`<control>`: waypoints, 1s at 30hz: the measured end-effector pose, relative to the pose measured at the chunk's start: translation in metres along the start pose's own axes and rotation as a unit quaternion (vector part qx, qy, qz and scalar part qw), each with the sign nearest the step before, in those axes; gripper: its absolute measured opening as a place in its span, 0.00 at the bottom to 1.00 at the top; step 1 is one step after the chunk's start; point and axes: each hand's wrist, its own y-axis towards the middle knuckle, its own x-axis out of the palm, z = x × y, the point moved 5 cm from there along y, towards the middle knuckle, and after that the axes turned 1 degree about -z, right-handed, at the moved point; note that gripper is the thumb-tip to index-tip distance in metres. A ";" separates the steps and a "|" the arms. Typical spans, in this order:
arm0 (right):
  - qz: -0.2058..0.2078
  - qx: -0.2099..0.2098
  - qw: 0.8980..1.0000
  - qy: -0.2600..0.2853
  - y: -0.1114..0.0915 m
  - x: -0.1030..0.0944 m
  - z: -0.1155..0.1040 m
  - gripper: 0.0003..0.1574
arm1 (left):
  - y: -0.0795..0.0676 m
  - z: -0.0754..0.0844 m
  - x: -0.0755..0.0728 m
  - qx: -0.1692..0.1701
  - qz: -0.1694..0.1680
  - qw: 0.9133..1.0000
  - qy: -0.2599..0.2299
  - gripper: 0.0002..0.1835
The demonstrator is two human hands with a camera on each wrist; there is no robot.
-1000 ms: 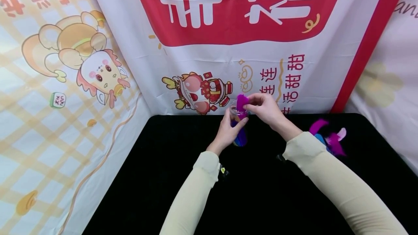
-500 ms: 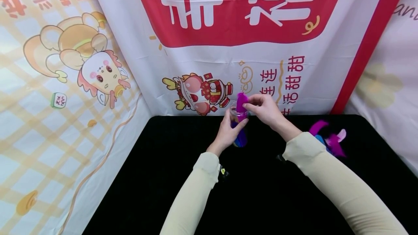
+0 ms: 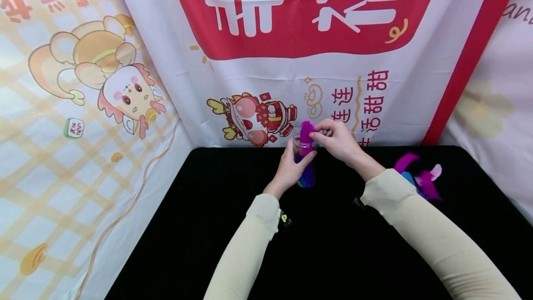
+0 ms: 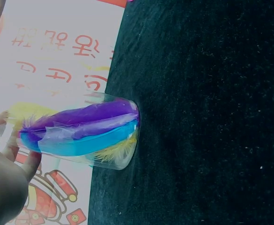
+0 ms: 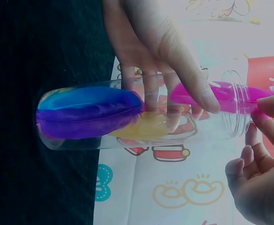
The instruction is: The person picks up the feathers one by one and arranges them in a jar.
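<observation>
A clear jar (image 5: 148, 140) with a threaded mouth stands near the table's back edge. Purple (image 4: 95, 115), blue (image 4: 80, 146) and yellow feathers lie inside its lower part. My left hand (image 3: 291, 165) grips the jar around its upper body, thumb on the near side. Between thumb and forefinger, my right hand (image 3: 335, 140) pinches a magenta feather (image 3: 307, 132) at the mouth. In the right wrist view one end of that feather reaches down inside the jar, while the other sticks out past the rim. The left wrist view shows only part of the left hand's fingers (image 4: 31, 164).
Loose feathers, magenta (image 3: 426, 184), blue and pale pink, lie on the black table (image 3: 333, 253) to the right, partly behind the right sleeve (image 3: 416, 216). A printed cloth (image 3: 266, 68) hangs directly behind the table. Another cloth (image 3: 83, 152) hangs along the left side.
The magenta feather shifts slightly at the jar mouth and now sits a little lower than half a second ago. Left hand and jar stay in place.
</observation>
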 end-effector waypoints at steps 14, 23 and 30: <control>-0.012 0.007 1.000 0.016 -0.003 -0.003 0.000 0.11 | 0.000 0.001 0.001 0.008 0.000 1.000 -0.004 0.36; -0.042 0.013 0.999 0.010 -0.010 -0.008 0.003 0.13 | -0.001 0.002 0.001 0.009 0.003 1.000 -0.007 0.35; -0.048 0.020 0.999 0.002 -0.020 -0.020 0.009 0.13 | 0.000 0.003 0.001 0.012 0.011 1.000 0.006 0.35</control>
